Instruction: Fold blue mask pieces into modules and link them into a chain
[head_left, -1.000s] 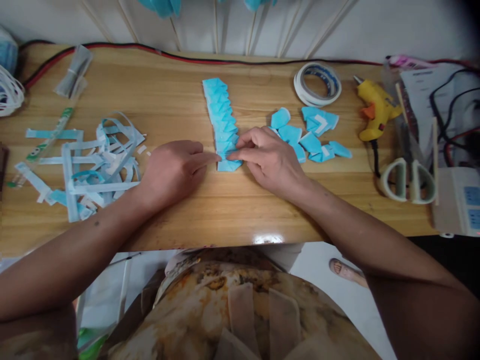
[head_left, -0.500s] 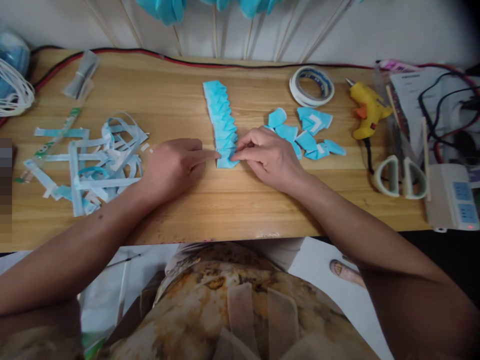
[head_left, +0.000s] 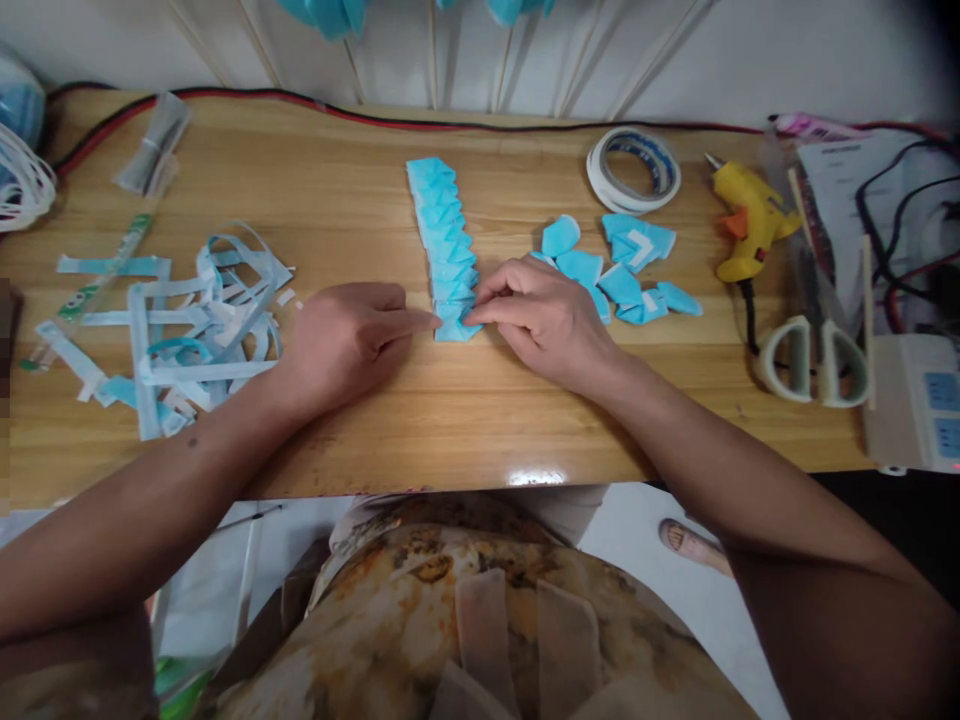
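A light-blue pleated strip (head_left: 442,230), fabric-like with zigzag folds down its right side, lies lengthwise on the wooden table. At its near end, my left hand (head_left: 352,335) presses the left edge with the index fingertip, the other fingers curled in. On the opposite edge, my right hand (head_left: 540,320) pinches a fold between thumb and index finger. Just beyond my right hand lie several cut blue pieces (head_left: 581,268), some with white tape on them. Left of my left hand sits a heap of pale blue and white strips (head_left: 202,320).
A roll of white tape (head_left: 634,170), a yellow glue gun (head_left: 750,220) and white-handled scissors (head_left: 814,362) are at the right, beside a power strip (head_left: 911,400). A red-black cable (head_left: 375,118) runs along the back. Thin sticks (head_left: 501,70) lean on the wall.
The camera view has shifted slightly, so the table's things sit a little differently in the picture. Both hands stay at the strip's near end, with hardly any finger movement.
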